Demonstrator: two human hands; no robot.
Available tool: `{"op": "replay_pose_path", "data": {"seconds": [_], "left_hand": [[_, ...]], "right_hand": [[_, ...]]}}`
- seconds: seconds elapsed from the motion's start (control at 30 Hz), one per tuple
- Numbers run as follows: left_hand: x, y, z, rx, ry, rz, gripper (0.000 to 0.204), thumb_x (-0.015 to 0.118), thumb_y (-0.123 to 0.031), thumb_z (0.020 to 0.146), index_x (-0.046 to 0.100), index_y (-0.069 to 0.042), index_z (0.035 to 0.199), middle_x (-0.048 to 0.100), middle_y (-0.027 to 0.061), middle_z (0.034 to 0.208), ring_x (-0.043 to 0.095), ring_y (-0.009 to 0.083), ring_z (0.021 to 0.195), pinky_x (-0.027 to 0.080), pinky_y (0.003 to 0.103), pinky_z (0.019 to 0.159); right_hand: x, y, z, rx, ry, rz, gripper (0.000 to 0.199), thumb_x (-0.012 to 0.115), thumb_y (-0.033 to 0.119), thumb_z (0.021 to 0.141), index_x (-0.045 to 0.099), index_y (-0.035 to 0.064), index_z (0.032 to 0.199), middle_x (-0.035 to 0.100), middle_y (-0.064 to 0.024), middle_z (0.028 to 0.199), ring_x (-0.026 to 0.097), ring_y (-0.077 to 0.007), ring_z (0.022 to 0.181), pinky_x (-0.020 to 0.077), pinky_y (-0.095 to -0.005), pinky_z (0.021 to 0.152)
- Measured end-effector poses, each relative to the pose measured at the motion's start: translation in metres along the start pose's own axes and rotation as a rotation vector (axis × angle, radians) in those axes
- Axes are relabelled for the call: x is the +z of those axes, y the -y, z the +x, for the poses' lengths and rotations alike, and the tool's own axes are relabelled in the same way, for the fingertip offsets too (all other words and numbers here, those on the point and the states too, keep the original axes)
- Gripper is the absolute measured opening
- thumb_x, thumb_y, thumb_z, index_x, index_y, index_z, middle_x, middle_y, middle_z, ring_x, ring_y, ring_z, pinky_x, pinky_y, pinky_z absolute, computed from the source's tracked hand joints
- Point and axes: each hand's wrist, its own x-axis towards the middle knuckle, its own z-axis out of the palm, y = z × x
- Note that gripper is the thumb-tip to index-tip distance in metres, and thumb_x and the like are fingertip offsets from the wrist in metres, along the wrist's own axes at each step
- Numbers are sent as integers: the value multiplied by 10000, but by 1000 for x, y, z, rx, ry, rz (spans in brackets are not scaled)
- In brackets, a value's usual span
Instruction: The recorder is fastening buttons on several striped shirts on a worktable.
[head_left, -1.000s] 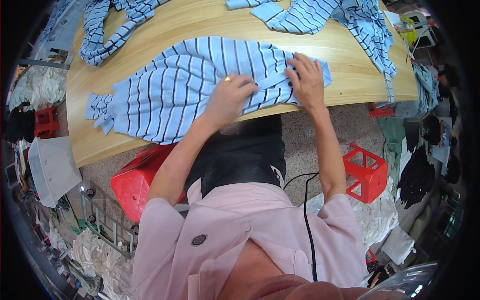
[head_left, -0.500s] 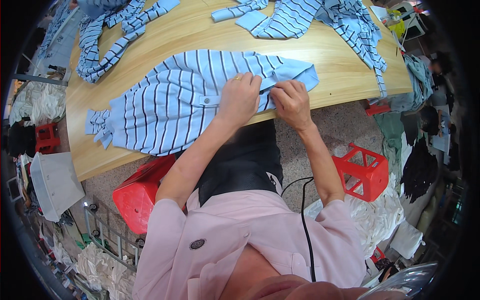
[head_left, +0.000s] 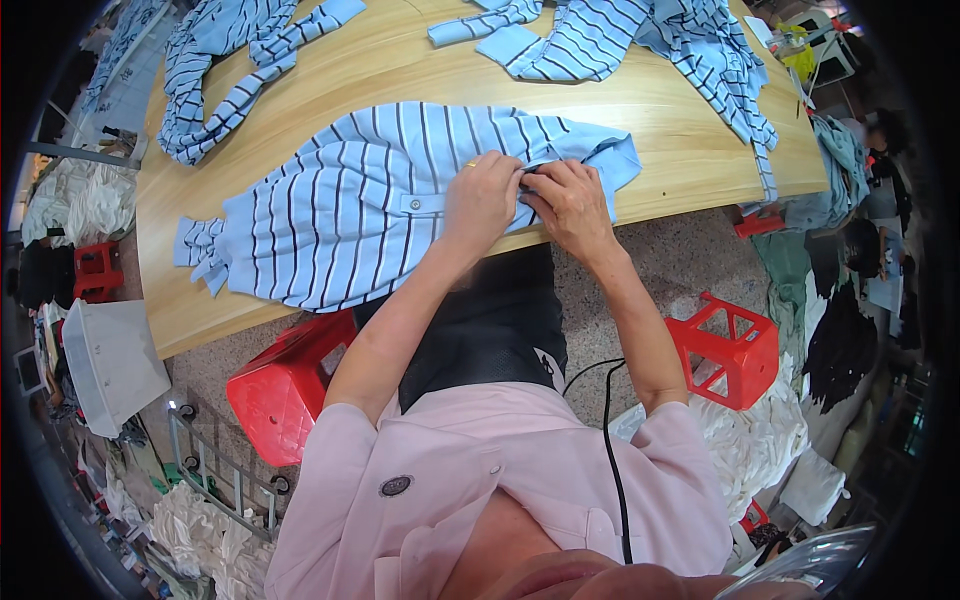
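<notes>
A light blue knit shirt [head_left: 340,210] with dark and white stripes lies on the wooden table in front of me, its collar end toward the right. One button shows on its placket [head_left: 422,204], left of my hands. My left hand [head_left: 482,200] is closed, fingertips pinching the placket cloth. Right beside it, my right hand [head_left: 572,205] pinches the same placket with bent fingers. The two sets of fingertips almost meet, and the spot between them is mostly hidden.
More striped blue garments lie on the wooden table [head_left: 400,75] at the far left [head_left: 185,125] and far right [head_left: 575,45]. Red stools [head_left: 727,350] stand on the floor at either side. A white bin [head_left: 115,365] is at the left. A black cable hangs before my shirt.
My right hand has shifted slightly left and up, closing against the left hand's fingertips at the placket. The left hand has hardly moved, and the shirt lies nearly the same.
</notes>
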Motion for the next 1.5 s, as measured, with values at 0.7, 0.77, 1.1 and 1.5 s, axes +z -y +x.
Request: {"op": "replay_pose_path", "data": {"seconds": [0.7,0.77,1.1,1.5], "left_hand": [[1,5,-1,-36,48,-79,98,745,-147,978,724,-56,947,692,128,938,656,388,922,490,511,811],[-3,3,0,-29,60,-84,97,737,-119,979,726,-32,937,698,154,934,655,407,899,509,511,806],[-3,5,-1,-32,68,-111,100,700,-121,1005,727,-28,976,705,155,974,664,402,949,508,510,842],[-9,15,-1,47,229,-88,139,727,-123,971,720,-57,1093,700,141,1073,663,379,1064,497,488,915]], "right_hand": [[11,-3,-6,-232,-247,-172,145,782,116,839,774,103,984,711,13,921,685,-179,841,493,-411,898],[8,-6,-5,-272,-246,-188,156,777,118,838,777,100,993,714,13,938,689,-178,849,498,-414,910],[5,-8,2,-282,-163,-221,176,727,136,848,744,98,1019,728,-11,1129,696,-195,1056,499,-417,957],[-1,-16,2,-279,-36,-94,141,713,82,829,689,83,968,705,-40,1008,678,-241,947,521,-409,859]]}}
